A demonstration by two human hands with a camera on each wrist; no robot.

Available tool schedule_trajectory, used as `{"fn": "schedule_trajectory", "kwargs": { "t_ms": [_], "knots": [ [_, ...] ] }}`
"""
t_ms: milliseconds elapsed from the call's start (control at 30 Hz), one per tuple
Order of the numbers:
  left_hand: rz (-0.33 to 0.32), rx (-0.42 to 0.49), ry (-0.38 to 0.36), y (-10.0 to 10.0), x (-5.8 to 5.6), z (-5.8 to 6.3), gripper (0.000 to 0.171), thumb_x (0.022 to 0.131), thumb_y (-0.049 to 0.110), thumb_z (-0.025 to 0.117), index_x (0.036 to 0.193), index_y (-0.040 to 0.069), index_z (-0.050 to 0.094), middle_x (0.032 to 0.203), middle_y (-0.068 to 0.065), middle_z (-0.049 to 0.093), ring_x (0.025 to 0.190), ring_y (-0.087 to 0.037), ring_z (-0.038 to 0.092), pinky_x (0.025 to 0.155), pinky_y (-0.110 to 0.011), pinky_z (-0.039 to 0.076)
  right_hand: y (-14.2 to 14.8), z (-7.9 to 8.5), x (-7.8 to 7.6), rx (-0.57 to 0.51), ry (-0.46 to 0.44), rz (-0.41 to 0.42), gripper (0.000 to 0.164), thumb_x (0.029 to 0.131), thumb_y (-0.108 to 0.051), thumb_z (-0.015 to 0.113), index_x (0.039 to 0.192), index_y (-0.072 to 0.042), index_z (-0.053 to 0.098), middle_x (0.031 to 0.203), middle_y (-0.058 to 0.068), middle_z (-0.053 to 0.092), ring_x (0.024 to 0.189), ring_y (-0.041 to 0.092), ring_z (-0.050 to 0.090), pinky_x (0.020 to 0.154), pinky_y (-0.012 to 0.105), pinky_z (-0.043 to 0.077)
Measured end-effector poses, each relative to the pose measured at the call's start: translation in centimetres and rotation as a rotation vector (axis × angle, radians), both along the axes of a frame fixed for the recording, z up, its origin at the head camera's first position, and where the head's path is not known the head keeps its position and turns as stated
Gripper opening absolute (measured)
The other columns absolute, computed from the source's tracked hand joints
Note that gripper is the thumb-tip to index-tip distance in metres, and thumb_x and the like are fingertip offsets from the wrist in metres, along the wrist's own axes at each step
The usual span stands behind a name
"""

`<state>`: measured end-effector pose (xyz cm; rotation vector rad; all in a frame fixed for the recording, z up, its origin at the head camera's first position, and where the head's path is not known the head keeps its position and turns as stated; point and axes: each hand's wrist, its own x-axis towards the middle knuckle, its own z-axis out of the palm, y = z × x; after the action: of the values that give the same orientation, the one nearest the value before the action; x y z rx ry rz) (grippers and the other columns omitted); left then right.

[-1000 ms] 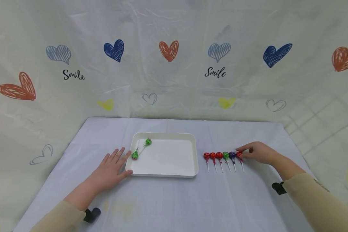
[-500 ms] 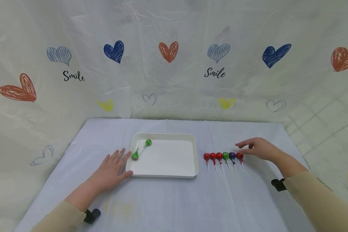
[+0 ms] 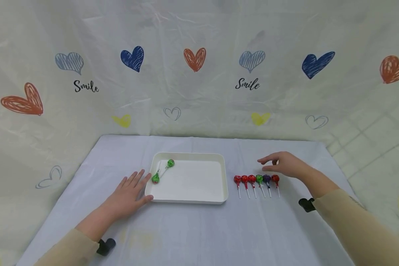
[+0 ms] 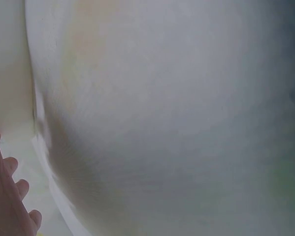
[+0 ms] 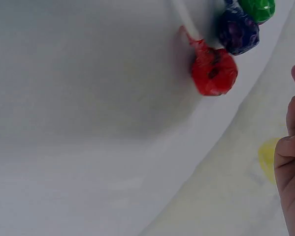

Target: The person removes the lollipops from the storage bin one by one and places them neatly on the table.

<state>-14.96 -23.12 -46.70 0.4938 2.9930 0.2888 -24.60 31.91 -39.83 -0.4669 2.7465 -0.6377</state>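
Observation:
My left hand (image 3: pixel 128 194) lies with spread fingers at the left edge of a white tray (image 3: pixel 186 202), its fingertips and thumb touching the rim. Inside the tray's left part are two green lollipops, one upper (image 3: pixel 170 163) and one lower (image 3: pixel 155 178). Right of the tray, several lollipops form a row with their sticks toward me: red ones at the left (image 3: pixel 244 179), then a green lollipop (image 3: pixel 259 179), a purple lollipop (image 3: pixel 267 178) and a red lollipop (image 3: pixel 275 178) at the right end. Just above that row hovers my right hand (image 3: pixel 284 163), fingers loosely bent, holding nothing.
A white cloth covers the table (image 3: pixel 193 232). Behind it hangs a pale curtain (image 3: pixel 212 103) printed with hearts and the word Smile. Faint yellowish stains mark the cloth near my left forearm (image 3: pixel 96 221).
My right hand has let go of the red lollipop at the row's right end, lifted off and moved left above the row. The left hand has stayed at the tray.

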Motion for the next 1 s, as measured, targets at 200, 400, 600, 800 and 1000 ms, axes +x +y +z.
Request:
{"fn": "schedule_trajectory", "kwargs": {
  "t_ms": [200, 400, 600, 800, 1000],
  "knots": [
    [0.002, 0.004, -0.011, 0.1, 0.1, 0.2, 0.086, 0.094, 0.06, 0.055, 0.159, 0.014, 0.023, 0.164, -0.016, 0.016, 0.149, -0.04, 0.013, 0.118, -0.062, 0.011, -3.1, 0.4, -0.9, -0.03, -0.009, 0.062, 0.041, 0.089, -0.036, 0.075, 0.126, -0.018, 0.071, 0.124, 0.006, 0.068, 0.093, 0.019, 0.055, 0.07, 0.031, 0.052],
    [0.006, 0.008, -0.014, 0.2, 0.1, 0.2, 0.086, 0.094, 0.06, 0.055, 0.159, 0.015, 0.022, 0.164, -0.015, 0.016, 0.15, -0.04, 0.013, 0.118, -0.062, 0.01, -6.8, 1.0, -1.8, -0.041, 0.003, 0.141, 0.04, 0.087, -0.041, 0.076, 0.122, -0.023, 0.073, 0.122, 0.002, 0.069, 0.086, 0.018, 0.058, 0.07, 0.032, 0.052],
    [0.011, 0.011, -0.02, 0.0, 0.1, 0.2, 0.086, 0.094, 0.06, 0.055, 0.159, 0.014, 0.022, 0.164, -0.016, 0.016, 0.149, -0.04, 0.013, 0.118, -0.062, 0.01, -10.9, 1.4, -2.8, -0.053, 0.016, 0.225, 0.033, 0.088, -0.031, 0.077, 0.12, -0.023, 0.074, 0.117, 0.001, 0.07, 0.082, 0.017, 0.056, 0.065, 0.031, 0.052],
    [0.008, 0.007, -0.018, -0.3, -0.1, -0.4, 0.087, 0.094, 0.062, 0.054, 0.159, 0.015, 0.021, 0.165, -0.015, 0.015, 0.15, -0.04, 0.012, 0.118, -0.062, 0.01, -15.0, 1.6, -3.4, -0.049, 0.01, 0.253, 0.034, 0.088, -0.032, 0.077, 0.12, -0.025, 0.074, 0.109, -0.008, 0.071, 0.08, 0.017, 0.056, 0.065, 0.031, 0.051],
    [0.004, 0.009, -0.012, -0.2, -0.2, -0.6, 0.087, 0.094, 0.064, 0.052, 0.16, 0.017, 0.02, 0.165, -0.013, 0.015, 0.15, -0.039, 0.013, 0.118, -0.062, 0.01, -18.4, 1.2, -4.2, -0.008, 0.025, 0.304, 0.034, 0.087, -0.034, 0.078, 0.119, -0.026, 0.075, 0.103, -0.015, 0.07, 0.078, 0.015, 0.055, 0.065, 0.029, 0.049]
  ]
}}
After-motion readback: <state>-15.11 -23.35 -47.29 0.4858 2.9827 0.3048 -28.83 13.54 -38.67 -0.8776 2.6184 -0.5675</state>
